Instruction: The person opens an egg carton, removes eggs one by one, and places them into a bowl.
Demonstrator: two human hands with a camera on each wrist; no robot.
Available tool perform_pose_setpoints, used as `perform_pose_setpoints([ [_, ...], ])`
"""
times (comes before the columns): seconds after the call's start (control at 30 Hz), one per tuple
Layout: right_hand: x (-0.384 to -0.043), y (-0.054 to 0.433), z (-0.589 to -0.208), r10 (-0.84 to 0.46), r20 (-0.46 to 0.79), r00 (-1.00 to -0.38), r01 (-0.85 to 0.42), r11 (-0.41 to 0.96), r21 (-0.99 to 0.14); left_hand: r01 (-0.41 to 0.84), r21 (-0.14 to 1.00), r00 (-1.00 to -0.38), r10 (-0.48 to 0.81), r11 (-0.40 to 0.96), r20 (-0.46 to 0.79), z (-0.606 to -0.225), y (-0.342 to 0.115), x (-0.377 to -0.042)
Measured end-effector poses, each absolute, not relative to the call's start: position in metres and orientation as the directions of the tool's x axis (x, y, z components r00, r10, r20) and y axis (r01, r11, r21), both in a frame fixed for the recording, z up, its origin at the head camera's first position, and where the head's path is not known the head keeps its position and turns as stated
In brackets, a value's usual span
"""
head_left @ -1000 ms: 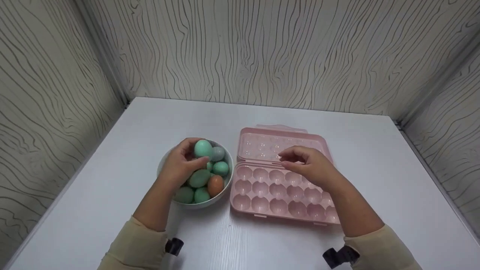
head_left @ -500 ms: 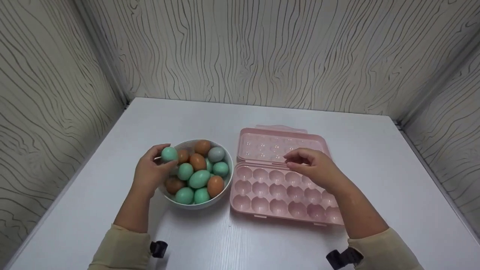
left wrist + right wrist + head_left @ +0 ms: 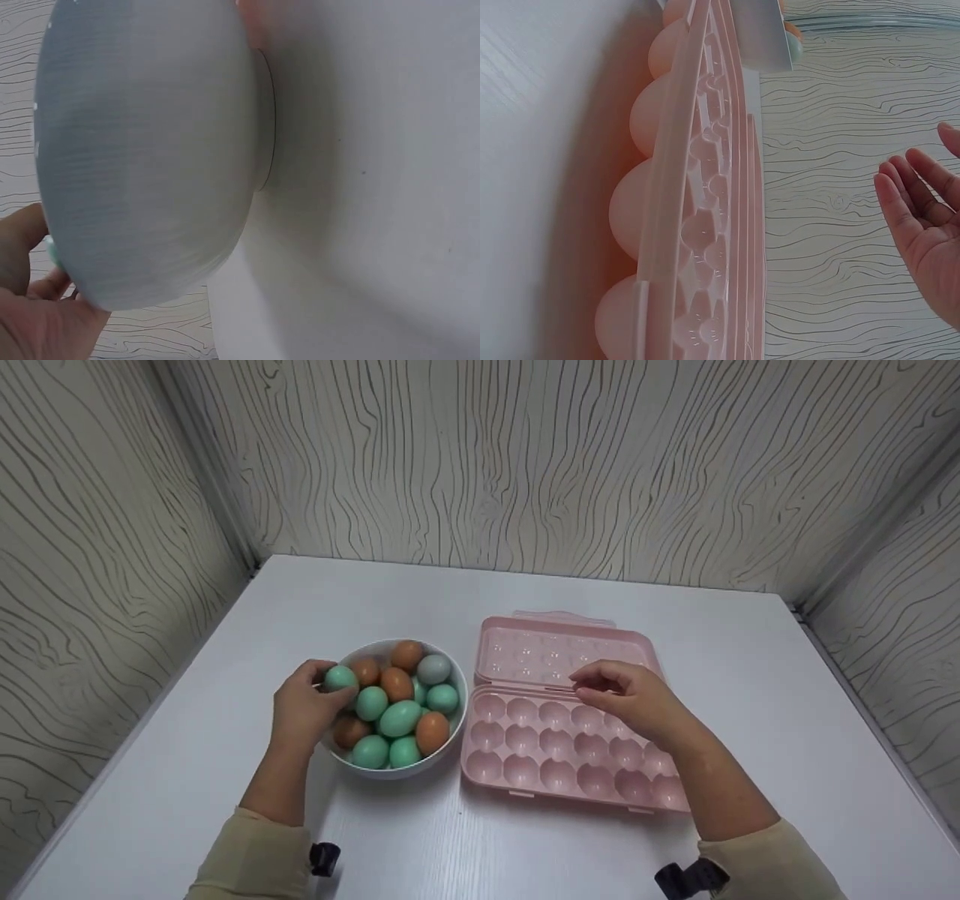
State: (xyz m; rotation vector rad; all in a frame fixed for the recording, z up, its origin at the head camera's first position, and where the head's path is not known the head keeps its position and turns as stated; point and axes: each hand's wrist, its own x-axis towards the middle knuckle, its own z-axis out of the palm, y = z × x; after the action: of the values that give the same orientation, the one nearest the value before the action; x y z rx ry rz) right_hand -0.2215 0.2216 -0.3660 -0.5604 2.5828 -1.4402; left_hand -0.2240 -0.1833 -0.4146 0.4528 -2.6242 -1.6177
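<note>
At the left rim of a white bowl (image 3: 397,772), my left hand (image 3: 300,711) pinches a mint-green egg (image 3: 342,677) between thumb and fingers. Several green and brown eggs (image 3: 397,685) and a grey one (image 3: 434,668) fill the bowl. In the left wrist view the bowl's outer wall (image 3: 150,150) hides most of that hand's fingers. My right hand (image 3: 637,701) hovers over the pink egg carton (image 3: 562,796), holding nothing, its fingers loosely bent. The carton's lid (image 3: 562,624) is folded back, and the cups in view are empty.
The bowl stands close to the carton's left side on a white table (image 3: 420,847). Wood-grain panels (image 3: 480,465) rise behind the table and at both sides. A small black device (image 3: 324,859) sits at the left cuff, another (image 3: 690,877) at the right.
My left hand has carried the green egg from above the bowl's back to its left rim, then slightly down. The right hand has shifted slightly right.
</note>
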Motion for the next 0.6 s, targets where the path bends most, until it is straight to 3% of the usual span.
perform_pose_setpoints([
  [0.6, -0.2202, 0.2251, -0.367, -0.39, 0.056, -0.919, -0.253, 0.477, -0.841, -0.259, 0.871, -0.949, -0.279, 0.417, -0.149, -0.412, -0.1862, -0.2231],
])
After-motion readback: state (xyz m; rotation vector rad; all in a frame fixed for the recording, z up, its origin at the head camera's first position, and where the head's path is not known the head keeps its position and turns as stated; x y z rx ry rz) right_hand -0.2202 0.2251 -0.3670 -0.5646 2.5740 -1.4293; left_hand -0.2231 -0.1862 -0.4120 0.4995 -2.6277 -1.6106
